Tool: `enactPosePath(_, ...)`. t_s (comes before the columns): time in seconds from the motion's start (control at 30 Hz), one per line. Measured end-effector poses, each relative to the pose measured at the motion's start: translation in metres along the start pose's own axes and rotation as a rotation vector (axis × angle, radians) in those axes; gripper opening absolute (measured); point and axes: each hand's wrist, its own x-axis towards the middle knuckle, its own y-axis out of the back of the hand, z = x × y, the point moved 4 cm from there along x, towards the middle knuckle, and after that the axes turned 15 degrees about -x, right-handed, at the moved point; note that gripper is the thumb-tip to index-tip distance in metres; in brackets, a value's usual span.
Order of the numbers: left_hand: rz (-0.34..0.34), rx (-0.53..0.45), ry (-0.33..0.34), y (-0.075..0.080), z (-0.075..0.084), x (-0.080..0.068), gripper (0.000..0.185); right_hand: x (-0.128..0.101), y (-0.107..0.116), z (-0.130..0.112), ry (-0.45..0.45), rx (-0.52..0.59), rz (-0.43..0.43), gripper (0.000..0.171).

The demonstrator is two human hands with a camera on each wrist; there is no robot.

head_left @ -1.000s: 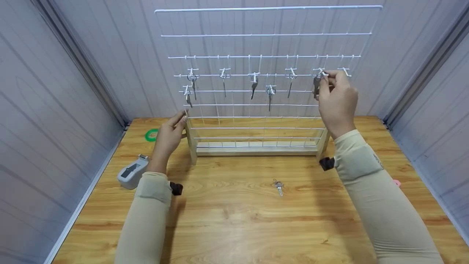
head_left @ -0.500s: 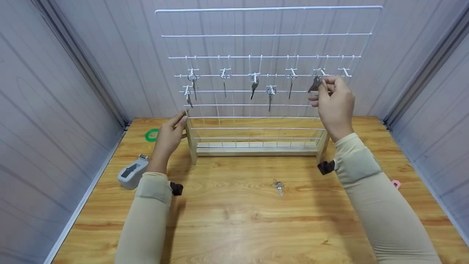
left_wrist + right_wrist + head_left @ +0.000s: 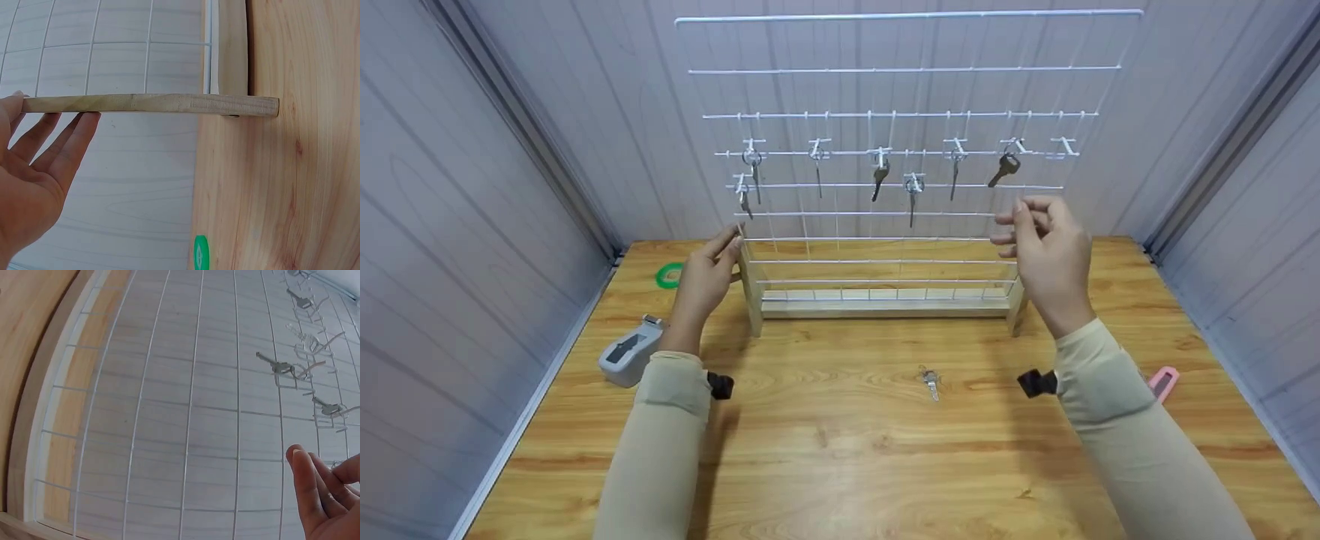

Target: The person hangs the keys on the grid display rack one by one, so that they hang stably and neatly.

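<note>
A white wire grid rack (image 3: 907, 71) stands on a wooden base (image 3: 885, 306) at the back of the table. Several keys hang from its hooks; the rightmost, dark-headed key (image 3: 1003, 169) hangs tilted on its hook. My right hand (image 3: 1012, 221) hovers just below that key, fingers loosely curled and holding nothing; in the right wrist view the fingertips (image 3: 306, 475) are in front of the grid (image 3: 191, 410). My left hand (image 3: 727, 244) rests with straight fingers (image 3: 62, 140) against the rack's left wooden post (image 3: 152, 104). One loose key (image 3: 931, 382) lies on the table.
A green tape ring (image 3: 667, 276) lies at the back left, and a grey device (image 3: 626, 358) sits near the left edge. A pink object (image 3: 1162, 382) lies at the right edge. Panel walls close in the wooden table (image 3: 847, 465) on three sides.
My right hand let go of the dark-headed key, which now hangs on its hook, and came down and back from the rack. My left hand stayed on the post.
</note>
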Motion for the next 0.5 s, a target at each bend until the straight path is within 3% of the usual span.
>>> enactPosePath(0.13, 0.005, 0.009, 0.004, 0.0, 0.0, -0.001, 0.056, -0.019, -0.006, 0.005, -0.006, -0.041, -0.096, 0.031)
enactPosePath(0.5, 0.008, 0.01, 0.0, -0.002, 0.001, -0.001, 0.055, -0.073, -0.058, 0.046, 0.014, -0.251, -0.546, 0.028)
